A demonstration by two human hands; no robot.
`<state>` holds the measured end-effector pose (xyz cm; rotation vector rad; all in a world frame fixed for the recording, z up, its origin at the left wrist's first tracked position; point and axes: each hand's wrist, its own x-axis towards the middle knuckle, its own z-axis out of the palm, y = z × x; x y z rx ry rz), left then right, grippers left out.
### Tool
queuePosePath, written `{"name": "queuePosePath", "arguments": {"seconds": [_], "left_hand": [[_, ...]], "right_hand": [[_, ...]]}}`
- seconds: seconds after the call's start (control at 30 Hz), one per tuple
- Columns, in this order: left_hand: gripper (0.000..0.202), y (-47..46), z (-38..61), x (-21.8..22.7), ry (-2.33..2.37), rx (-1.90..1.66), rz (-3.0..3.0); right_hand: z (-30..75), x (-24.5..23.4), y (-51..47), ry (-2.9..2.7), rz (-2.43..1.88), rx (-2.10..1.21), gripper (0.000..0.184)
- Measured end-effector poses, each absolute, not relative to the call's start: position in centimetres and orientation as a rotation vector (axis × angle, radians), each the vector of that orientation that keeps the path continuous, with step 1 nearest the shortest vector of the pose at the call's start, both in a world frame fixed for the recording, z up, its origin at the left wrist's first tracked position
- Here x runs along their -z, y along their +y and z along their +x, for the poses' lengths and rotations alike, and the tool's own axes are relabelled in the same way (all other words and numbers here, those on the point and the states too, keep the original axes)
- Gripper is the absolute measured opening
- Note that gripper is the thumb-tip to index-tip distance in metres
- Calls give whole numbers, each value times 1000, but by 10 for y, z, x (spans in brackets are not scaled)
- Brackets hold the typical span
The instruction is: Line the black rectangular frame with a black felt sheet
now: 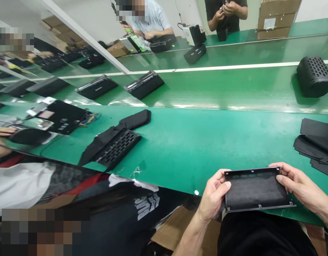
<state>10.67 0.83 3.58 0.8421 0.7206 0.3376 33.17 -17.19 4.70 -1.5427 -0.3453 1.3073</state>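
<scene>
I hold a flat black rectangular plastic panel (256, 190) with a dark foam-like lining over the near edge of the green table (190, 149). My left hand (214, 195) grips its left edge with the thumb on top. At the panel's right edge my right hand (297, 183) grips it, fingers curled over the top corner. A stack of thin black sheets (317, 144) lies on the table just beyond my right hand.
A black grille panel with foam pieces (114, 145) lies to the left. Several black housings (144, 84) ride the green conveyor; a perforated one (313, 75) sits far right. A person in a dark shirt (81, 199) sits close on my left. Other workers stand across the line. Cardboard boxes (277, 17) stand at the back.
</scene>
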Motion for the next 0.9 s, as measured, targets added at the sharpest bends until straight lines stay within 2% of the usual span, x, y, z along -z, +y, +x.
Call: {"name": "queuePosePath", "arguments": {"seconds": [0.33,0.57,0.9], "left_hand": [[54,9,106,-29,742,-350,902],[54,9,106,-28,762,-355,893],[48,11,108,-34,747,-363,868]], "right_hand": [[333,-46,-174,-332,-1532,-1319,62],[334,-42,-175,-362,-1520,-1332,52],[333,-50,-167,-373,-1574,-1312,53]]}}
